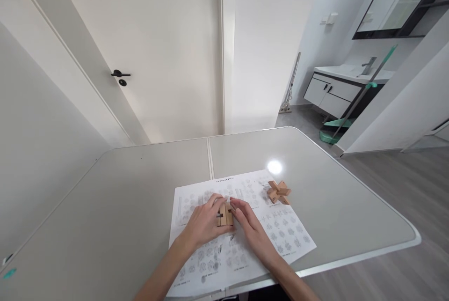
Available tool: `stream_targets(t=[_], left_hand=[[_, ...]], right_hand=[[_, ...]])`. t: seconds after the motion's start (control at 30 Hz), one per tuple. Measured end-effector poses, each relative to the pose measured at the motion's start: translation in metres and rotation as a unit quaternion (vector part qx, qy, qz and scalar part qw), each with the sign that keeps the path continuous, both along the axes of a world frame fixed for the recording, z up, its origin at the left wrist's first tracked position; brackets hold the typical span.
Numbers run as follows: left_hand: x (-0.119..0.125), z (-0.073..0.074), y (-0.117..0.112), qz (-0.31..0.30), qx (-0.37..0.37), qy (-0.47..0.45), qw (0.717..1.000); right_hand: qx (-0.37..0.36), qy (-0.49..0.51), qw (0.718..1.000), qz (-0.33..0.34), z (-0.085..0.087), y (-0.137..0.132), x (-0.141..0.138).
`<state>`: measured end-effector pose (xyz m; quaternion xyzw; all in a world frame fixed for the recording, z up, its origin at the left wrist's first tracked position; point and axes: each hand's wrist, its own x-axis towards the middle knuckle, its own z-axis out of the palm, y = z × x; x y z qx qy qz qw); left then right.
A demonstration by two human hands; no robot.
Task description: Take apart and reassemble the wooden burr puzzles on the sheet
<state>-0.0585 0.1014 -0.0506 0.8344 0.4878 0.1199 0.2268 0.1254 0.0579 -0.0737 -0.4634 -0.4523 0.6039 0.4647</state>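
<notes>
Small notched wooden puzzle pieces (pixel 226 216) sit side by side over the printed sheet. My left hand (pixel 204 220) grips them from the left, thumb along the near side and fingers over the far side. From the right, my right hand (pixel 249 226) presses its fingers against the pieces' edge. Partly hidden by the fingers, the pieces show dark notches facing up. Beneath both hands lies a white instruction sheet (pixel 291 240) with rows of grey diagrams. An interlocked wooden burr puzzle (pixel 279 192) rests at the sheet's right edge, apart from my hands.
The grey table (pixel 133 212) has a seam across it and a rounded corner at the right. Beyond its far edge stand a closed door (pixel 168 48) and a white wall. A washbasin cabinet (pixel 333 90), a green broom and dustpan (pixel 329 136) are at the back right.
</notes>
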Motion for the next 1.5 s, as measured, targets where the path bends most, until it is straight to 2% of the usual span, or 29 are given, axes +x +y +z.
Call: stream_targets(t=[0.13,0.23,0.33,0.47,0.53,0.6,0.93,1.03,1.17,1.3,1.4,1.5], left_hand=[[-0.004,-0.002,-0.001,0.012,-0.007,-0.042,0.999],[-0.019,-0.002,0.001,0.052,0.011,-0.058,0.997],[-0.048,-0.003,0.007,0.119,0.039,-0.051,0.991],[-0.092,-0.006,0.014,0.241,0.055,-0.011,0.969],[-0.107,-0.009,0.016,0.294,0.079,0.009,0.953],[-0.115,-0.012,0.017,0.322,0.096,0.016,0.942],[-0.107,-0.015,0.015,0.349,0.109,0.033,0.93],[-0.107,-0.014,0.0,0.371,0.116,0.036,0.921],[-0.109,-0.014,-0.03,0.398,0.127,0.005,0.909],[-0.106,-0.014,-0.055,0.383,0.153,-0.031,0.91],[-0.099,-0.013,-0.063,0.351,0.172,-0.046,0.919],[-0.085,-0.011,-0.068,0.32,0.175,-0.058,0.929]], right_hand=[[0.013,0.02,1.0,-0.005,-0.004,-0.002,0.008],[0.027,0.032,0.999,-0.004,-0.011,-0.008,0.016],[0.032,0.02,0.999,-0.001,-0.014,-0.017,0.026],[0.04,-0.005,0.999,0.02,-0.009,-0.026,0.042],[0.045,-0.02,0.998,0.031,-0.007,-0.027,0.049],[0.05,-0.033,0.998,0.031,-0.008,-0.028,0.054],[0.085,-0.102,0.99,0.047,-0.004,-0.032,0.074],[0.114,-0.169,0.979,-0.011,-0.006,-0.03,0.09],[0.134,-0.278,0.939,-0.151,-0.007,-0.019,0.112],[0.084,-0.351,0.906,-0.22,0.002,0.006,0.124],[0.025,-0.341,0.911,-0.231,0.006,0.027,0.123],[0.025,-0.303,0.925,-0.229,0.002,0.039,0.114]])
